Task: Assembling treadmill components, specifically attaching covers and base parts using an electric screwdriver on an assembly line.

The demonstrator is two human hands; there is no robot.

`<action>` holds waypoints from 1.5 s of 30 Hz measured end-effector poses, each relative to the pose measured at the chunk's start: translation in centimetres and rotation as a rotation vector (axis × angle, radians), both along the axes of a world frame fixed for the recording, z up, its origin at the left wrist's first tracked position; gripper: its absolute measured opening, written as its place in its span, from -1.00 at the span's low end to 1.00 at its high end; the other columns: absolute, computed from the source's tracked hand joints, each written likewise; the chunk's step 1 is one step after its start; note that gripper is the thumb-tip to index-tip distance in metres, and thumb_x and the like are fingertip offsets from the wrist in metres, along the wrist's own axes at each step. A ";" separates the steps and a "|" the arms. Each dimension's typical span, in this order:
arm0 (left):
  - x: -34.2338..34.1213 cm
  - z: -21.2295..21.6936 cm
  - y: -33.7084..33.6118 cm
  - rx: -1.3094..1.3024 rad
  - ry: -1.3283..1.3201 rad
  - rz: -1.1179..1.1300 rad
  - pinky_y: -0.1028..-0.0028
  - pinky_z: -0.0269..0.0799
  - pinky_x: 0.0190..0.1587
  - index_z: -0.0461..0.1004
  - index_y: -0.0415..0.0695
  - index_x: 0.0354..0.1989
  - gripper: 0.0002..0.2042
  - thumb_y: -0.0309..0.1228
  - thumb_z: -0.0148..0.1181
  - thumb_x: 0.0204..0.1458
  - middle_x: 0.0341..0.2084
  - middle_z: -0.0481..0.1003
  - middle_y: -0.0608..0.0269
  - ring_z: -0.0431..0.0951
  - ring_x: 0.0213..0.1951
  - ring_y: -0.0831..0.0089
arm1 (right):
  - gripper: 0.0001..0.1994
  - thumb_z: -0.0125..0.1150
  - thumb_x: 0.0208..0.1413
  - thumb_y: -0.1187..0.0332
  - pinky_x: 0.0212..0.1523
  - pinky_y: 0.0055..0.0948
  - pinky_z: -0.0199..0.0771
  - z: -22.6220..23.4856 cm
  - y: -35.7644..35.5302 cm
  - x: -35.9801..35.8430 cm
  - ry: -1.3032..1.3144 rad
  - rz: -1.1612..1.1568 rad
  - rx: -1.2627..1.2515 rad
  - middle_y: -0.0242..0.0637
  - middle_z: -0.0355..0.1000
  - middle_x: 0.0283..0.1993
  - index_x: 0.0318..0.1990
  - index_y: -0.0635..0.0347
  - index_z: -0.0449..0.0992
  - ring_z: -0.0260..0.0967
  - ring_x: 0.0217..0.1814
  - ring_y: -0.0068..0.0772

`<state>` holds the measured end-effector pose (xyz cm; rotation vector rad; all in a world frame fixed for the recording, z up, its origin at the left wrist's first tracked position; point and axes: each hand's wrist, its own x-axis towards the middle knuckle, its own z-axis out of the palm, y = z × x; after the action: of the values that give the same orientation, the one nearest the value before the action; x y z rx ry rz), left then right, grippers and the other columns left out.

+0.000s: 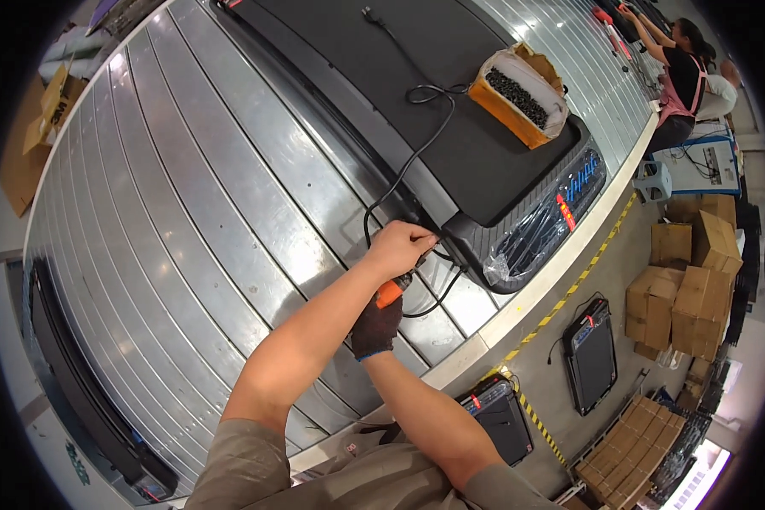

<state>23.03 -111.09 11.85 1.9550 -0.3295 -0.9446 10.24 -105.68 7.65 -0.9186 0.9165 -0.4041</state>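
Observation:
A black treadmill (476, 170) lies flat on the metal-slatted bench, its near end wrapped in clear film. My bare left hand (399, 249) is at the side of that near end, thumb and fingers pinched together; whatever they hold is too small to make out. Just below it, my right hand (377, 326), in a dark knit glove, grips a power screwdriver (390, 294) with an orange part showing. The tool's tip is at the treadmill's side by my left fingers, partly hidden. A black power cord (409, 161) runs over the deck and loops around my hands.
An open orange carton (518, 98) of black screws sits on the treadmill. Another long black unit (85, 382) lies at the bench's left. More treadmills (592, 353) stand on the floor at right, near cardboard boxes (684, 293). A person (684, 81) works at the far right.

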 end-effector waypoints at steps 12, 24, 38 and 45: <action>-10.3 10.8 -12.8 -0.493 -1.485 -0.226 0.02 -0.05 0.47 0.41 0.02 0.23 -0.54 -0.17 0.11 0.14 0.29 0.31 0.00 0.12 0.45 0.06 | -0.62 0.28 0.23 0.30 0.05 -0.25 0.49 -8.7 2.5 -15.0 -0.035 0.449 -0.452 -0.16 0.51 0.09 0.12 0.23 0.37 0.49 0.06 -0.20; -7.9 4.8 -9.5 -0.068 -1.021 -0.379 -0.07 -0.43 0.52 0.08 0.03 0.52 -0.29 0.10 -0.05 0.26 0.51 -0.01 -0.03 -0.21 0.56 0.04 | -0.58 0.32 0.20 0.27 0.06 -0.23 0.48 -6.8 8.4 -22.5 0.132 0.661 -0.627 -0.14 0.50 0.11 0.13 0.23 0.37 0.48 0.09 -0.17; 10.3 -1.7 -7.4 0.241 -1.417 -0.274 0.01 -0.02 0.47 0.38 -0.09 0.33 -0.46 -0.43 0.08 0.09 0.32 0.33 -0.03 0.20 0.41 0.06 | -0.74 0.49 -0.02 0.25 -0.36 -0.27 0.49 2.4 1.5 -7.7 0.188 0.613 -0.196 -0.32 0.51 -0.50 -0.42 0.16 0.49 0.49 -0.45 -0.40; 16.2 -1.0 -4.6 -0.263 -0.447 -0.365 0.23 0.57 -0.13 0.66 -0.11 -0.09 -0.76 -0.32 0.18 0.15 -0.35 0.67 0.01 0.69 -0.29 0.17 | -0.46 0.50 -0.11 0.09 -0.23 -0.20 0.63 2.2 -8.7 -11.3 0.491 0.687 -0.949 -0.17 0.58 -0.35 -0.06 0.24 0.48 0.61 -0.31 -0.11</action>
<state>39.24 -115.72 10.84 1.8764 -1.0415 -0.6322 -1.02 -114.36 9.83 -2.1889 0.7598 0.0223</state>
